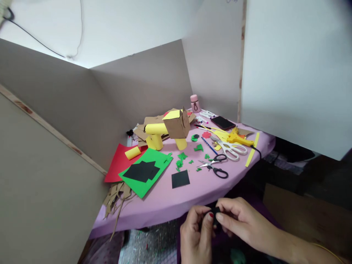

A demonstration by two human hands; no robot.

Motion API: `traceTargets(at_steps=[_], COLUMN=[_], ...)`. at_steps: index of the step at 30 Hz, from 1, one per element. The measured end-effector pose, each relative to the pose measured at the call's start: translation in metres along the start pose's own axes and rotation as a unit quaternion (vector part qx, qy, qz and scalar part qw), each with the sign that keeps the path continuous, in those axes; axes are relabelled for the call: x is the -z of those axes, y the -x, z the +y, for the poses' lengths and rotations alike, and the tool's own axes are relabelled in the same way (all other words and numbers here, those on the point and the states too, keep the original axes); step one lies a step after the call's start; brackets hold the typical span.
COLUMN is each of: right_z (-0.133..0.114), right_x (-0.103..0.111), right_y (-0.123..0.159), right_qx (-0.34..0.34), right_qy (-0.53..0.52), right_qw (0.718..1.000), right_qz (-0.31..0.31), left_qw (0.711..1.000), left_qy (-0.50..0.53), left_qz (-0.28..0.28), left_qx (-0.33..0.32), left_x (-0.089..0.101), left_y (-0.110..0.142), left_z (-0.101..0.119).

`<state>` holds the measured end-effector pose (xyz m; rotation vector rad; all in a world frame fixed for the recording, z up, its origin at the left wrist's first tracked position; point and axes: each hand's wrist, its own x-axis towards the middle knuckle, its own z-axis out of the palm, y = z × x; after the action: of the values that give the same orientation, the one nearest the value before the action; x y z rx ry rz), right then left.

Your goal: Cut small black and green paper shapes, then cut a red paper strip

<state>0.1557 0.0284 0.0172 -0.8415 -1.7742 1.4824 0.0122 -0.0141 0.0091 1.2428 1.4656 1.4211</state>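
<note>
Just off the table's front edge, my left hand (198, 231) and my right hand (238, 219) meet, both pinching a small piece of black paper (216, 212). Fingers cover much of that piece, so its full shape is hidden. Beyond them on the table lie a black paper square (180, 179) and black-handled scissors (213, 166) with their blades slightly apart. Green paper scraps (181, 157) are scattered nearby. Farther back stands an animal-like figure with a cardboard box head (176, 127), a yellow tube body (156, 128) and yellow tube legs.
Green paper (143, 187) and red paper (113, 167) lie left, near cardboard scraps (121, 192). To the right are white scissors (232, 149), a yellow glue gun (238, 138) and a phone (223, 123). A pink bottle (195, 104) stands at the back. Grey panels (143, 80) enclose the table.
</note>
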Motion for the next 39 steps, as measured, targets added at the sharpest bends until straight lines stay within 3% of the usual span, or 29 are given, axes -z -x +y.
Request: traceTargets(at_steps=[5,10,14,16,20,24,27,29,31,33,36,39], right_z=[-0.003,-0.001,-0.001,-0.001,-0.003,-0.002,0.001,0.003,0.003,0.003,0.0,-0.003], right_x=[0.0,0.002,0.005,0.005,0.001,-0.002,-0.002,-0.002,-0.002,-0.002,-0.004,-0.005], right_y=[-0.001,-0.001,-0.001,-0.002,-0.004,-0.003,-0.003,-0.003,-0.004,-0.004,-0.004,-0.002], right_qx=[-0.039,-0.036,-0.044,-0.053,-0.025,-0.004,-0.021,-0.056,-0.09,-0.109,-0.117,-0.118], right_qy=[-0.08,-0.063,-0.094,-0.117,-0.083,-0.01,-0.05,-0.118,-0.181,-0.226,-0.265,-0.273], right_qw=[0.995,0.997,0.994,0.991,0.995,0.999,0.999,0.991,0.979,0.967,0.957,0.955], right_qz=[-0.032,-0.026,0.025,0.046,0.046,0.035,0.007,0.008,0.026,0.037,0.027,0.015], left_qw=[0.999,0.999,0.996,0.993,0.997,0.996,0.992,0.992,0.998,0.995,0.946,0.894], left_qy=[0.006,-0.001,0.046,0.066,0.075,0.034,0.053,0.065,0.042,-0.029,-0.16,-0.243], left_qz=[0.015,-0.029,0.081,0.099,0.015,-0.03,-0.052,-0.037,0.006,0.043,0.037,0.02], left_qx=[0.028,0.024,0.018,0.012,0.034,0.072,0.105,0.104,0.047,-0.081,-0.28,-0.377], left_x=[0.002,0.008,0.018,0.018,0.008,0.006,0.011,0.015,0.018,0.019,0.017,0.014], left_y=[-0.001,-0.005,-0.013,-0.013,-0.006,-0.004,-0.006,-0.007,-0.007,-0.005,0.001,0.005], left_z=[0.005,0.007,0.013,0.013,0.005,-0.001,0.002,0.006,0.009,0.01,0.006,0.0])
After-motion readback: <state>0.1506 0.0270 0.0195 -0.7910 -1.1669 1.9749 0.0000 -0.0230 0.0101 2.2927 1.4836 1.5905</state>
